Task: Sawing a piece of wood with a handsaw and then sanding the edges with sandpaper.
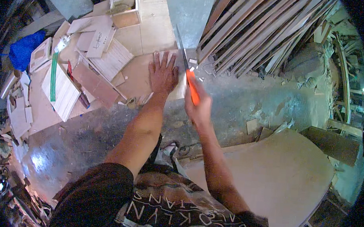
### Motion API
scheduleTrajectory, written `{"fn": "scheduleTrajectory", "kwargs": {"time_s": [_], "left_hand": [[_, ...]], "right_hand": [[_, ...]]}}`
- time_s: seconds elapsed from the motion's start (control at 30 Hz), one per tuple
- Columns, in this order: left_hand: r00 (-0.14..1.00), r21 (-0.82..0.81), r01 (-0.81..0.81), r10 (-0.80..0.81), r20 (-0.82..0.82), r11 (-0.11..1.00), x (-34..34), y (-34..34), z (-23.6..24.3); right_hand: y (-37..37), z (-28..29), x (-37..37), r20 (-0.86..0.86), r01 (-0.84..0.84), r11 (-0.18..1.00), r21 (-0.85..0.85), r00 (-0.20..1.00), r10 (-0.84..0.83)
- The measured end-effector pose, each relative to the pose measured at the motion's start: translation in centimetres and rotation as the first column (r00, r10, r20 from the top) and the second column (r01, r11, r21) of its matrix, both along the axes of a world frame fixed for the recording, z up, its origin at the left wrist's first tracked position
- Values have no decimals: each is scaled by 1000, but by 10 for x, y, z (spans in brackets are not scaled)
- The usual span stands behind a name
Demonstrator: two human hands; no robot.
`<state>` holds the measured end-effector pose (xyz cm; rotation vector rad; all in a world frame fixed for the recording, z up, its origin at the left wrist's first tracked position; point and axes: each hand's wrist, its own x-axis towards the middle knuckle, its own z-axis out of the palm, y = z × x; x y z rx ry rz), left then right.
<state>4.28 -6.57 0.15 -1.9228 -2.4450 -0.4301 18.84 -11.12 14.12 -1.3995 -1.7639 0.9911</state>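
Note:
My left hand lies palm down, fingers apart, on a pale plywood board on the work pile at upper centre. Just to its right, my right hand grips the orange handle of a hand saw. Its long dark blade points up and away from me along the board's right side. Whether the teeth touch the wood I cannot tell. Small pale offcuts lie by the blade.
Plywood offcuts, small open boxes, a green strip and a blue bundle are at left. A grey panel stands ahead. Long strips lean at upper right. A large sheet lies at lower right.

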Motion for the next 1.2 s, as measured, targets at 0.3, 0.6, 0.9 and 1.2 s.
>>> {"fn": "scheduleTrajectory", "kwargs": {"time_s": [0.3, 0.6, 0.9, 1.2], "left_hand": [[997, 51, -52, 55, -55, 997, -42, -15, -2], [999, -78, -8, 12, 52, 997, -4, -15, -10], [996, 8, 8, -9, 91, 1000, 6, 0, 2], [997, 37, -79, 79, -10, 996, -43, -14, 0]], "right_hand": [[-94, 73, 21, 62, -31, 962, -270, 997, 49], [-27, 5, -6, 73, 5, 996, 85, 997, -11], [25, -13, -5, 28, 17, 999, -28, 999, -16], [-122, 65, 36, 36, 2, 984, -177, 999, 4]]}}
